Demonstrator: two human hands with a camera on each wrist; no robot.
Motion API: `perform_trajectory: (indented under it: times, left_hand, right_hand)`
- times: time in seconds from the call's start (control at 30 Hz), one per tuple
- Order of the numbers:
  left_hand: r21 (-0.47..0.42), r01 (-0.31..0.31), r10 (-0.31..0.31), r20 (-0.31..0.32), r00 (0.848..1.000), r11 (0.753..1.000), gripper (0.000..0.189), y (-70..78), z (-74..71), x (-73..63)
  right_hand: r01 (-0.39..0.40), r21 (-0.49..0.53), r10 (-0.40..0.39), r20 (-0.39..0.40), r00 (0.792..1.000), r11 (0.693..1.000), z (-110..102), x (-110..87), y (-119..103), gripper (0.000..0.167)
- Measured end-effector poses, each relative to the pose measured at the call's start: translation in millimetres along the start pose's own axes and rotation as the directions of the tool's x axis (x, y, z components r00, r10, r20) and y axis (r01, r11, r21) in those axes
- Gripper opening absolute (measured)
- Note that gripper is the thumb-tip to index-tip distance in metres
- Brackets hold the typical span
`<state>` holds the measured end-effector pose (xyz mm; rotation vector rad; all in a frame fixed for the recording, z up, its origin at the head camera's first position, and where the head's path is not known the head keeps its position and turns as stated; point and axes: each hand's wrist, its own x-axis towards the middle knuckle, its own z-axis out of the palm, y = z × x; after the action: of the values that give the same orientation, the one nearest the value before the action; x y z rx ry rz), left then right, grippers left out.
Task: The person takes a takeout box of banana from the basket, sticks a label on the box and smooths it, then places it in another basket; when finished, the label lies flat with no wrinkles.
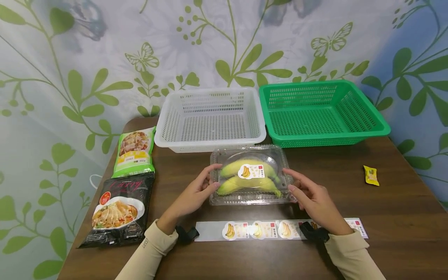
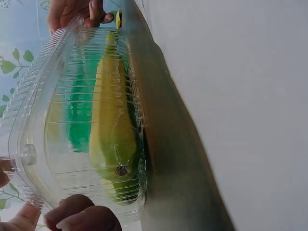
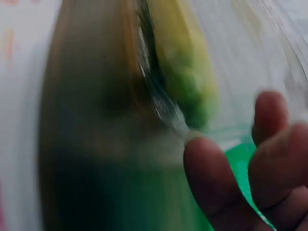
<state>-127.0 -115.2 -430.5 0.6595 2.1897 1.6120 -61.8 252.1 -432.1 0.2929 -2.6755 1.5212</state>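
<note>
A clear plastic clamshell box (image 1: 231, 200) with yellow-green bananas (image 1: 231, 187) inside is at the middle of the table. Its lid is down, and a white banana label (image 1: 251, 171) is on top. My left hand (image 1: 189, 198) grips the box's left end, with thumb and fingers at its edge. At the opposite end my right hand (image 1: 316, 200) holds the corner between thumb and fingers. The left wrist view shows the box side (image 2: 62, 125) close to the tabletop. The right wrist view is blurred, with the thumb (image 3: 207, 168) touching the box's lower edge.
A strip of banana labels (image 1: 210, 231) lies in front of the box, partly under my right wrist. Behind stand a white basket (image 1: 210, 146) and a green basket (image 1: 329, 138). Two food packets, green (image 1: 134, 151) and black (image 1: 119, 214), lie left; a yellow sachet (image 1: 371, 175) lies right.
</note>
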Motion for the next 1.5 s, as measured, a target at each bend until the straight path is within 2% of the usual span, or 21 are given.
perform_trajectory:
  times: [0.13, 0.27, 0.37, 0.43, 0.47, 0.53, 0.63, 0.7, 0.83, 0.9, 0.97, 1.0, 1.07, 1.13, 1.23, 1.3, 1.33, 1.43, 1.5]
  left_hand:
    - [-0.001, -0.021, 0.021, -0.005, 1.0, 1.0, 0.054, -2.7, -0.3, 0.6]
    - [-0.003, -0.025, 0.025, -0.013, 1.0, 1.0, 0.054, -2.8, -0.6, -0.3]
    - [-0.003, -0.026, 0.026, -0.017, 1.0, 1.0, 0.053, -2.3, 0.1, -0.3]
    - [-0.004, -0.027, 0.027, -0.021, 0.999, 1.0, 0.053, -1.9, 0.9, -0.3]
    - [-0.003, -0.031, 0.031, -0.022, 0.999, 1.0, 0.053, -2.0, 1.2, -0.1]
    - [-0.002, -0.036, 0.036, -0.027, 0.999, 0.999, 0.052, -1.9, 1.7, -0.1]
    - [0.0, -0.038, 0.038, -0.035, 0.999, 0.999, 0.052, -2.1, 1.6, -0.7]
    - [0.003, -0.036, 0.036, -0.035, 0.999, 0.999, 0.052, -2.1, 1.5, -1.0]
    - [0.011, -0.029, 0.03, -0.035, 0.999, 1.0, 0.052, -2.3, 1.5, -1.1]
    - [0.01, -0.024, 0.025, -0.035, 0.999, 1.0, 0.051, -2.6, 1.8, -1.0]
    - [0.017, -0.019, 0.02, -0.037, 0.999, 1.0, 0.051, -2.7, 2.2, -1.1]
    - [0.02, -0.016, 0.017, -0.038, 0.999, 1.0, 0.051, -2.6, 2.5, -1.2]
    - [0.026, -0.005, 0.006, -0.04, 0.999, 1.0, 0.052, -3.2, 3.1, -1.0]
    - [0.035, 0.004, -0.002, -0.039, 0.999, 0.999, 0.054, -3.6, 3.7, -0.7]
    - [0.024, 0.015, -0.014, -0.036, 0.999, 1.0, 0.056, -3.9, 4.2, -0.7]
    - [0.009, 0.018, -0.018, -0.033, 0.999, 1.0, 0.057, -3.5, 4.3, -0.8]
    - [0.0, 0.019, -0.019, -0.032, 0.999, 1.0, 0.056, -3.3, 4.3, -0.9]
    - [-0.024, 0.017, -0.018, -0.032, 0.999, 1.0, 0.056, -2.7, 4.3, -1.2]
    - [-0.033, 0.015, -0.016, -0.033, 0.999, 0.999, 0.056, -2.7, 4.2, -1.3]
  right_hand:
    - [0.022, -0.099, -0.029, -0.066, 0.997, 0.995, -16.4, -1.2, 4.1, 0.05]
    - [0.03, -0.138, -0.054, -0.172, 0.984, 0.99, -42.6, -2.4, 10.0, 0.049]
    - [-0.007, -0.134, -0.028, -0.261, 0.965, 0.991, -65.9, -2.6, 11.9, 0.045]
    - [-0.045, -0.118, 0.003, -0.334, 0.943, 0.992, -82.2, -1.2, 12.9, 0.041]
    - [-0.063, -0.096, 0.022, -0.377, 0.926, 0.993, -90.3, 0.9, 14.0, 0.039]
    - [-0.088, -0.053, 0.052, -0.476, 0.878, 0.995, -106.0, 7.6, 15.6, 0.033]
    - [-0.101, 0.076, 0.127, -0.603, 0.788, 0.992, -128.7, 19.7, 21.3, 0.027]
    - [-0.13, 0.119, 0.176, -0.665, 0.726, 0.984, -141.4, 26.8, 26.8, 0.023]
    - [-0.158, 0.275, 0.311, -0.711, 0.63, 0.948, -164.5, 38.2, 40.8, 0.022]
    - [-0.144, 0.373, 0.381, -0.706, 0.597, 0.917, -174.3, 43.4, 46.8, 0.023]
    - [-0.103, 0.487, 0.452, -0.683, 0.574, 0.867, -182.3, 47.9, 51.6, 0.024]
    - [-0.091, 0.521, 0.474, -0.672, 0.569, 0.848, -185.5, 49.7, 53.7, 0.025]
    - [-0.085, 0.565, 0.503, -0.645, 0.575, 0.821, -189.5, 52.5, 59.5, 0.026]
    - [-0.05, 0.618, 0.516, -0.605, 0.606, 0.784, -191.9, 53.9, 64.9, 0.028]
    - [0.007, 0.688, 0.508, -0.542, 0.67, 0.726, -192.9, 55.7, 71.0, 0.031]
    - [0.039, 0.715, 0.494, -0.521, 0.696, 0.698, -192.4, 57.3, 73.7, 0.032]
    - [0.045, 0.717, 0.49, -0.519, 0.701, 0.696, -191.9, 58.5, 74.6, 0.033]
    - [0.037, 0.706, 0.491, -0.528, 0.692, 0.707, -191.3, 61.5, 77.3, 0.031]
    - [0.041, 0.72, 0.494, -0.515, 0.701, 0.693, -191.7, 63.6, 79.9, 0.031]
